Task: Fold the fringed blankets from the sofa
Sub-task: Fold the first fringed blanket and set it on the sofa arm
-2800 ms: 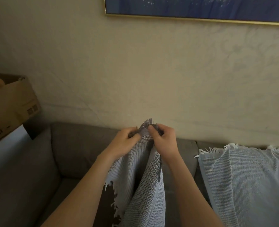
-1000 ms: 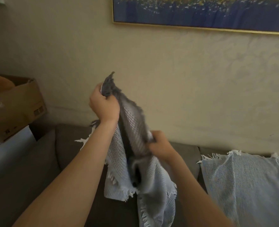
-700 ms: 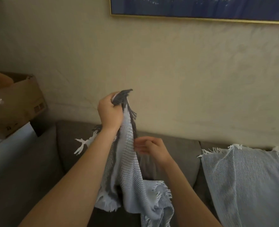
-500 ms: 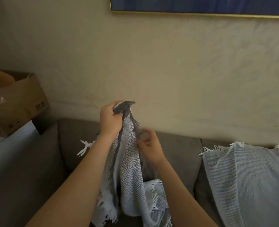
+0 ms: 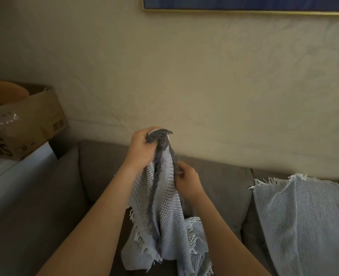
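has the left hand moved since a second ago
Yes. The left hand, gripping the blanket, has come down: it was well above the sofa back, now it overlaps its top edge.

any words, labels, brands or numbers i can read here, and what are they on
cardboard box: large black print at the picture's left edge, cut off and blurred, unreadable
same box, near its right corner: small square marks, too small to read
fringed blanket, framed picture: no text visible
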The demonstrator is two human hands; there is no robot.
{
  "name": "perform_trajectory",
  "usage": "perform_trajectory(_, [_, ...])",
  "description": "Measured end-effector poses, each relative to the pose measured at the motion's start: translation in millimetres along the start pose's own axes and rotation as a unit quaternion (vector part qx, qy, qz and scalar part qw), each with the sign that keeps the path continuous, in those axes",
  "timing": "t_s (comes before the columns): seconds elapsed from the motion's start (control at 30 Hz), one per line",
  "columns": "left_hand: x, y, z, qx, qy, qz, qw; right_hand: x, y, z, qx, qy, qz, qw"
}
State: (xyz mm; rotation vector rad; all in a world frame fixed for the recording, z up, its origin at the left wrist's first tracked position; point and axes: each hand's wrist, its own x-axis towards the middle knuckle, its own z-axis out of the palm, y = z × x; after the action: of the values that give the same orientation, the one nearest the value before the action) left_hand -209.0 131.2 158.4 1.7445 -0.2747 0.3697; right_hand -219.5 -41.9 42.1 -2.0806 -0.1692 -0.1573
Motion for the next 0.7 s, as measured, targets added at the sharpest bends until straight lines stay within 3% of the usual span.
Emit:
perform_trajectory(0.13, [3.3,-3.8,0.0,-0.015,0.010,-0.002,1.000,-0.7,-5.4,2.6,0.116,-0.046,-0.035,0.992])
perform_trajectory(0.27, [4.3,-10.3,2.0,-0.034,0.015,-0.021,0.999,0.4,-7.3,4.5,0.069,-0.045,-0.029,0.996])
perform_trajectory(0.37, [3.9,-11.0,3.0,-0.033,0.020,-0.029,0.999,-0.4,-15.1,3.5,-0.007,0.027,-0.019,0.999])
perform_trajectory(0.47, [2.7,-8.6,-1.2,-0.017,0.030,-0.020,0.999,2.6,-9.9,2.2,0.004,0.057,-0.019,0.998])
perform_trajectory(0.7, [3.5,-10.8,-10.2,0.000,0.041,-0.016,0.999,-3.2,-22.7,-18.2,0.164,-0.040,0.026,0.985])
